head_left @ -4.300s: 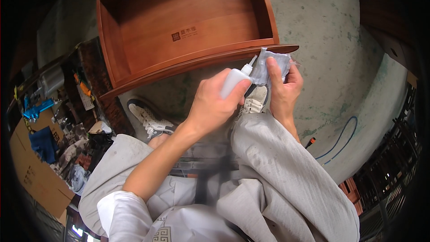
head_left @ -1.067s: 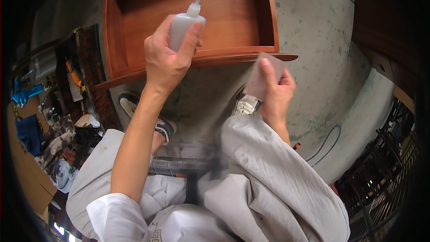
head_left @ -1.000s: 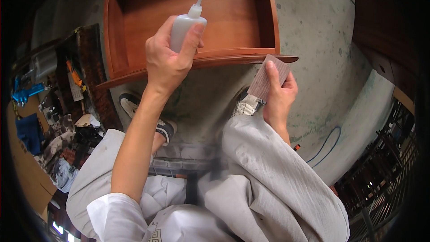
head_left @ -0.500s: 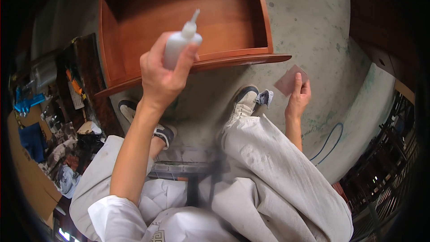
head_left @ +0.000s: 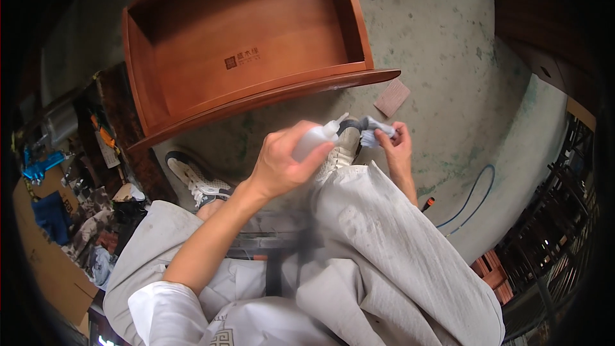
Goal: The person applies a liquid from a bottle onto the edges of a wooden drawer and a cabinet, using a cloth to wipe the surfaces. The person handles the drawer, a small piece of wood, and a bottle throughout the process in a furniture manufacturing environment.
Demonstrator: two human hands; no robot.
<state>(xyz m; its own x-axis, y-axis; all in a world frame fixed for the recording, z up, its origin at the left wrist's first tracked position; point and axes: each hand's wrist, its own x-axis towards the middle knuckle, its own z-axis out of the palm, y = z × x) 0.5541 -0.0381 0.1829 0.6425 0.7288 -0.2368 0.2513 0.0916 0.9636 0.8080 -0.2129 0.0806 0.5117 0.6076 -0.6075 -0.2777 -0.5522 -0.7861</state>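
Note:
My left hand [head_left: 286, 159] is wrapped round a white squeeze bottle [head_left: 312, 142], whose narrow nozzle points up and to the right. Between the fingers of my right hand [head_left: 398, 150] is a light grey-blue cloth [head_left: 378, 133], just to the right of the nozzle and above my right shoe [head_left: 341, 154]. A brownish-pink sheet of sandpaper [head_left: 391, 97] lies on the floor beyond that hand. In front of me stands a reddish-brown wooden drawer [head_left: 218, 93], its open inside facing up and its curved front panel toward me.
Clutter with a blue tool [head_left: 43, 165], cardboard [head_left: 61, 275] and rags fills the left side. A dark wooden furniture piece [head_left: 532, 32] stands at the far right. A thin blue hose [head_left: 477, 195] loops on the floor at right, near dark stacked wooden frames [head_left: 544, 218].
My right hand has let go of the sandpaper, now on the floor, and has taken the cloth from beside my shoe. My left hand has brought the bottle down and right, away from the drawer.

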